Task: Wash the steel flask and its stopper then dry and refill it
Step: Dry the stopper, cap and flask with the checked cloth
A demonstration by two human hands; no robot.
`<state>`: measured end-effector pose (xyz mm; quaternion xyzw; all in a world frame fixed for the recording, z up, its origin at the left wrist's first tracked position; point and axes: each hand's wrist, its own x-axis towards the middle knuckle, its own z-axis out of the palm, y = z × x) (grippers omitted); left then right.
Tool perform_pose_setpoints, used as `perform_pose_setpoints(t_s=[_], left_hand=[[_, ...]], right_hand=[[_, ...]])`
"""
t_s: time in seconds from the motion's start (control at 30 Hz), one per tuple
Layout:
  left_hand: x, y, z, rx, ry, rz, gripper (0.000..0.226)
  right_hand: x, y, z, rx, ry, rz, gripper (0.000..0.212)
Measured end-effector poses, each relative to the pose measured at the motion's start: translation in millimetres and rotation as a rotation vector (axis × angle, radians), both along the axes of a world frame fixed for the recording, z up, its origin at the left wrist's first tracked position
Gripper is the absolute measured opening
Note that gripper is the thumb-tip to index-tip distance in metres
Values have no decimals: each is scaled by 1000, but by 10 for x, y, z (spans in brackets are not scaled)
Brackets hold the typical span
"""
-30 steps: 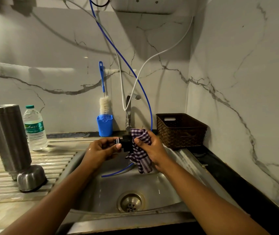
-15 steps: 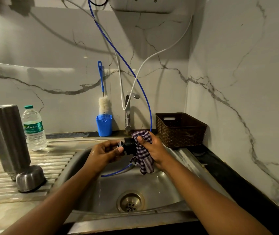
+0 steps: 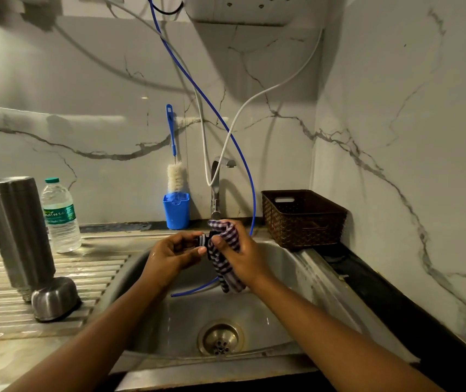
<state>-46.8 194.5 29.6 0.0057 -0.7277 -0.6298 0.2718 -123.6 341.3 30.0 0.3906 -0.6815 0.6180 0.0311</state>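
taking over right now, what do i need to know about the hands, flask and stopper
Hands: the left hand holds the stopper over the sink; the right hand grips the checked cloth against it.
Things: the flask stands on the draining board, with the steel cup upside down beside it and the water bottle behind.
Done, it seems: washing. Under way: drying the stopper.
Left: dry the flask, refill it, fit the stopper.
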Motion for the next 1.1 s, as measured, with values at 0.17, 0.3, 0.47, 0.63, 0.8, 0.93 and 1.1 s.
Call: perform_pose_setpoints(t_s=[0.17, 0.3, 0.47, 0.63, 0.8, 0.93, 1.1], left_hand=[[11, 27, -18, -147, 20, -22, 34], [-4, -45, 5, 117, 0, -16, 26], [66, -71, 82, -81, -14, -35, 33], [84, -8, 78, -329, 1, 63, 35], [72, -38, 118, -8, -149, -40, 24], [38, -52, 126, 204, -245, -93, 17], [53, -84, 172, 417, -275, -125, 14]], right_hand=[[-51, 83, 83, -150, -733, 215, 43], [-16, 91, 59, -2, -138, 81, 41], [-11, 140, 76, -102, -490, 347, 21], [-66, 128, 72, -80, -564, 330, 42], [-77, 177, 56, 75, -76, 173, 60], [-122, 191, 45, 106, -51, 103, 67], [-184, 171, 3, 97, 7, 73, 59]])
